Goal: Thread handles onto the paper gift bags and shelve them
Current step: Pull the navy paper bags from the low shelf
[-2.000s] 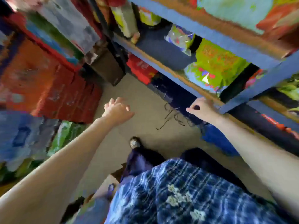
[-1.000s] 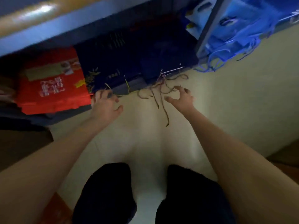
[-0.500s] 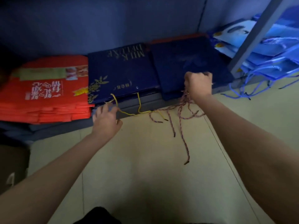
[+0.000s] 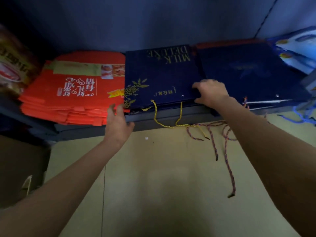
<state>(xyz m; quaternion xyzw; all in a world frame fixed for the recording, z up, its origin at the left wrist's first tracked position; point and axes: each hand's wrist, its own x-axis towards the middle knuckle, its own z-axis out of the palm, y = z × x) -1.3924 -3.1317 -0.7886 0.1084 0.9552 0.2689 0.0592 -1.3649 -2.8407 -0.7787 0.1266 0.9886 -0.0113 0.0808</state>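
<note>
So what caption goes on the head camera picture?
Right hand grips the flat navy paper gift bag on the low shelf while the open left hand reaches in.

A low dark grey shelf (image 4: pixel 171 117) runs across the view just above the floor, its front edge facing the camera. Behind it stands a dim blue-grey back wall (image 4: pixel 153 23) with a thin seam slanting down at the right. The floor (image 4: pixel 153 177) is pale yellowish tile with a thin joint line running toward the camera on the left. Light is low, deepest in the upper left corner, and a soft shadow falls on the floor at the bottom edge
</note>
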